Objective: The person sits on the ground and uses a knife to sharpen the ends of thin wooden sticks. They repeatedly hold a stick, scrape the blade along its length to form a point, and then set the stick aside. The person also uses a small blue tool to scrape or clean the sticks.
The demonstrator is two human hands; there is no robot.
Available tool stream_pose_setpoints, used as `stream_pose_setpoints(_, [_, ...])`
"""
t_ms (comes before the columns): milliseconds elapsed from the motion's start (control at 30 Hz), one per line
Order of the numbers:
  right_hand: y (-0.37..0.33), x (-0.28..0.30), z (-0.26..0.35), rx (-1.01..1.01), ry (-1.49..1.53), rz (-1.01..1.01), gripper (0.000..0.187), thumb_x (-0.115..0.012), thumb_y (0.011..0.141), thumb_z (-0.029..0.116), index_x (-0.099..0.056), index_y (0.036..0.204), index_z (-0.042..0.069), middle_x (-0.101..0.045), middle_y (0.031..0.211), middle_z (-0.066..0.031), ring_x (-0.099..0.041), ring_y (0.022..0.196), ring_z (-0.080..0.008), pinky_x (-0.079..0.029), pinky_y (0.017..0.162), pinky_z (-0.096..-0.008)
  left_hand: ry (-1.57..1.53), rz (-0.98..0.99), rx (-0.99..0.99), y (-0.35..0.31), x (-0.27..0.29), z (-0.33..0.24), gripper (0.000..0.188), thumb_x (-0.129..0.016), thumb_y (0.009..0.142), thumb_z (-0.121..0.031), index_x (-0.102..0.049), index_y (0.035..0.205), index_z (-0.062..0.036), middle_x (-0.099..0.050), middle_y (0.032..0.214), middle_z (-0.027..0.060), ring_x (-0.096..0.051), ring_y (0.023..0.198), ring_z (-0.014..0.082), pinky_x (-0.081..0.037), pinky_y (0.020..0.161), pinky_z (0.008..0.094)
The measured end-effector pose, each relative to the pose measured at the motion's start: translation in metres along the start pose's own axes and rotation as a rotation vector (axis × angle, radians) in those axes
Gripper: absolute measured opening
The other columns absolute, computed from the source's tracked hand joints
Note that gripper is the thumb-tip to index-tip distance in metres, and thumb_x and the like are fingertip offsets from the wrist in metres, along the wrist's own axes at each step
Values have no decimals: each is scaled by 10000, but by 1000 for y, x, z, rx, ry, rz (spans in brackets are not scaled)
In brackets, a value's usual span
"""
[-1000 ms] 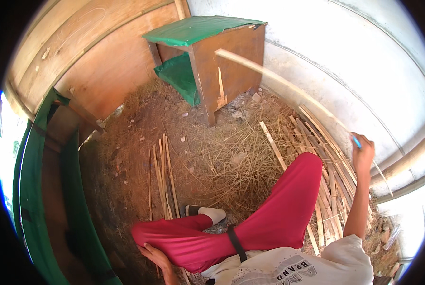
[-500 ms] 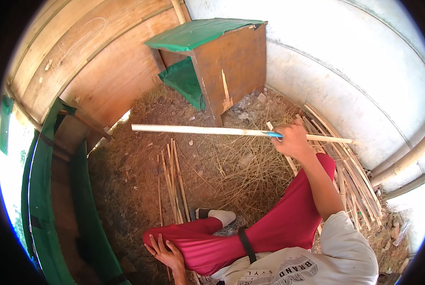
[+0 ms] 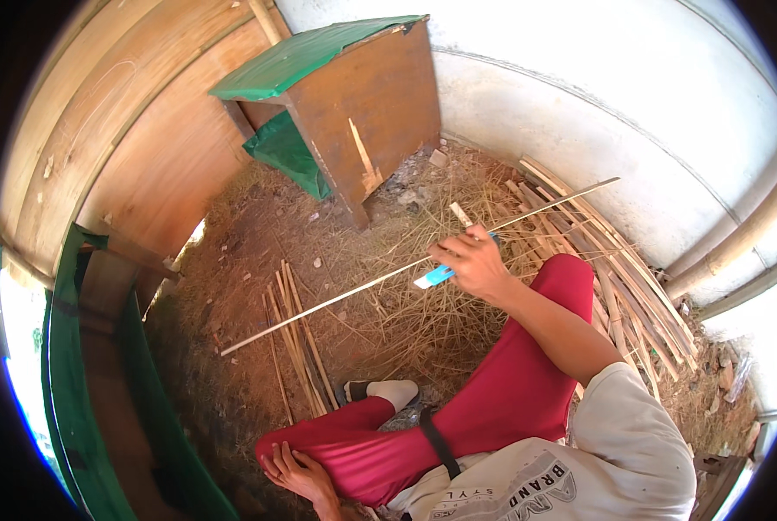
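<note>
A thin strip [image 3: 319, 307] is held above the floor [image 3: 201, 317] by the right hand [image 3: 473, 260], slanting from near left to far right. It is gripped past its middle, toward the right end, probably for balance. A blue knife [image 3: 439, 275] is clasped in the same fist, likely so that both are managed at once; whether its blade touches the strip cannot be told. The left hand [image 3: 300, 473] is laid on the left knee [image 3: 277, 445], fingers slightly spread, seemingly for support; nothing is held in it.

Slim sticks [image 3: 294, 326] are laid side by side on the left, and slats [image 3: 618, 286] are heaped on the right, presumably within easy reach. The bare earth is littered with dry shavings [image 3: 414, 321]. A green-topped cabinet [image 3: 371, 95] is set at the far side, between a wooden wall [image 3: 162, 130] and a white wall [image 3: 597, 69].
</note>
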State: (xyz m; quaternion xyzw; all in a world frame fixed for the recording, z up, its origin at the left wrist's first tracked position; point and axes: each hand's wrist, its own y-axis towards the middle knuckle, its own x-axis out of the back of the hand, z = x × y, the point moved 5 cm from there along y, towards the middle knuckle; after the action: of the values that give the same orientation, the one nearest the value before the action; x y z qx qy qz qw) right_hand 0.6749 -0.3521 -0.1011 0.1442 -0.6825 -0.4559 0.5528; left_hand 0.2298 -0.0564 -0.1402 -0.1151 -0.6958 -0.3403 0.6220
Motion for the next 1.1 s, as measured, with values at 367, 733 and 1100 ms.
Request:
stream_pose_setpoints(367, [-7, 19, 18, 202, -28, -190, 316, -673, 836, 44, -737, 1141, 93, -710, 992, 20, -578, 655, -99, -386, 774, -304, -155, -286, -582, 90, 80, -167, 456, -595, 1013, -258, -556, 1413, -43, -432, 1558, 178, -308, 1502, 392, -159, 1215, 643])
stream_pose_setpoints(733, [-10, 26, 17, 275, 20, -290, 199, -703, 915, 97, -765, 1104, 110, -763, 1032, 19, -529, 592, -66, -390, 708, -302, -341, -29, -719, 117, 74, -218, 325, -669, 948, -192, -657, 1214, -7, -676, 1169, 165, -578, 1212, 363, -377, 1087, 564])
stream_pose_setpoints(1100, [-6, 27, 20, 252, 171, -291, 179, -685, 892, 54, -768, 1036, 120, -747, 1118, 16, -594, 631, -73, -430, 804, -297, -539, -3, -576, 108, 68, -198, 301, -788, 815, -67, -709, 1095, 7, -712, 1006, 171, -676, 944, 363, -477, 856, 452])
